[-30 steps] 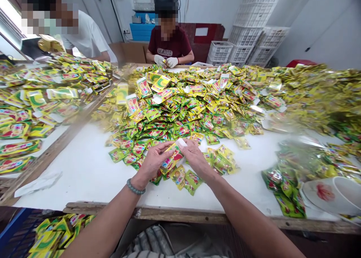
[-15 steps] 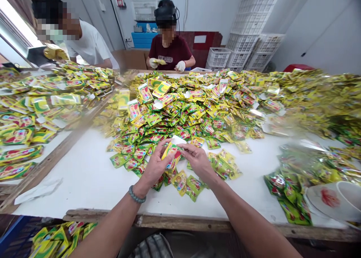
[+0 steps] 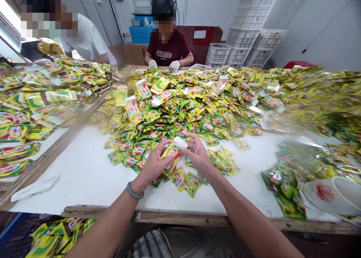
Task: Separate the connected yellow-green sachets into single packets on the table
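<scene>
In front of me my left hand (image 3: 153, 165) is closed around a small yellow, green and red carton (image 3: 171, 151), thumb across its printed face. The carton is tilted, and its white end flap (image 3: 181, 142) sticks out at the top. My right hand (image 3: 199, 157) has its thumb and fingers bent at that flap, with the forefinger raised behind it. Loose green and yellow sachets (image 3: 192, 183) lie on the white tabletop below and beside both hands. Whether anything is inside the carton is hidden.
A large heap of sachets and cartons (image 3: 169, 115) rises beyond my hands. A wooden divider (image 3: 60, 141) runs along the left. At right stands a tilted white cup (image 3: 324, 196). Filled cartons lie in a blue crate (image 3: 12, 231) below. Two co-workers (image 3: 169, 44) are across the table.
My right fingers have spread and lifted around the white flap, which shows more now. The carton stays in my left hand. The co-worker opposite has lowered their gloved hands.
</scene>
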Motion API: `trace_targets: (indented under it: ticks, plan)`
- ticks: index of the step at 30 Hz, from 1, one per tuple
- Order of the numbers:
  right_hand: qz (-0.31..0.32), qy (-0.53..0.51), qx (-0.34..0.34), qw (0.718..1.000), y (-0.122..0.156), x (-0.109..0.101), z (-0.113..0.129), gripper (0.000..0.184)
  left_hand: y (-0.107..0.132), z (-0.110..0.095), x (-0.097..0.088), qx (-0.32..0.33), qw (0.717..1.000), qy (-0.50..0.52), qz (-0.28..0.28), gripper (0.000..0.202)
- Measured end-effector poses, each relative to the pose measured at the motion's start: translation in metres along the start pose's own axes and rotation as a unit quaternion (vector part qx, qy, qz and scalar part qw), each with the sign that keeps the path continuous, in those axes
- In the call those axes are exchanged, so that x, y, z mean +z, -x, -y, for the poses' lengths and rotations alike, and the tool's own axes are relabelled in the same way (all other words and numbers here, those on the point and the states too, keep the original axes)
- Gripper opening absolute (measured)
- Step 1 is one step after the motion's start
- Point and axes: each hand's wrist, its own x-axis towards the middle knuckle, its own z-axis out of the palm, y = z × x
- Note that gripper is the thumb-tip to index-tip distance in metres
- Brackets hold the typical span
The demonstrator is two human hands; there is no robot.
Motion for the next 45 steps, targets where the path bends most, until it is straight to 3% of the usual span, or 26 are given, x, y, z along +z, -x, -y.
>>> trace_targets:
  ticks: [4, 6, 11, 15, 19, 26, 30, 38, 41, 43, 45]
  plan:
    - [0.004, 0.131, -0.071, 0.989, 0.001, 0.002, 0.007, 0.028, 0.001, -0.002, 0.002, -0.034, 0.995, 0.087, -0.024, 0.049]
    - [0.012, 0.143, -0.071, 0.987, 0.003, 0.003, 0.011, 0.033, 0.001, -0.004, 0.002, -0.042, 0.99, 0.129, -0.036, 0.05]
    - [0.007, 0.027, 0.013, 1.0, 0.004, 0.004, 0.014, 0.025, 0.001, -0.007, 0.003, -0.026, 0.992, 0.115, -0.04, 0.054]
    - [-0.007, -0.114, 0.085, 0.99, 0.002, 0.003, 0.008, 0.03, 0.001, -0.005, 0.003, -0.019, 0.993, 0.112, -0.026, 0.052]
    - [-0.002, -0.126, 0.104, 0.987, 0.0, -0.001, 0.006, 0.03, 0.001, -0.004, 0.001, -0.016, 0.996, 0.088, -0.013, 0.051]
    - [0.069, 0.014, -0.008, 0.997, 0.006, -0.008, 0.012, 0.028, 0.001, -0.005, -0.002, -0.055, 0.982, 0.179, -0.024, 0.053]
    - [0.042, 0.093, -0.075, 0.992, 0.014, 0.002, 0.01, 0.033, 0.001, -0.008, -0.005, -0.073, 0.974, 0.21, -0.035, 0.053]
    - [-0.005, 0.15, -0.106, 0.983, 0.022, 0.028, 0.005, 0.043, 0.0, -0.012, 0.001, -0.096, 0.96, 0.255, -0.066, 0.058]
    - [0.038, 0.146, -0.107, 0.983, 0.018, 0.02, 0.005, 0.036, 0.001, -0.026, -0.018, -0.106, 0.977, 0.18, -0.052, 0.059]
    - [0.024, 0.17, -0.101, 0.98, 0.01, 0.007, 0.003, 0.034, 0.015, -0.042, -0.052, -0.113, 0.992, 0.04, -0.029, 0.054]
    - [-0.052, 0.239, -0.083, 0.966, 0.0, -0.012, -0.003, 0.033, 0.044, -0.055, -0.103, -0.119, 0.984, -0.129, -0.005, 0.042]
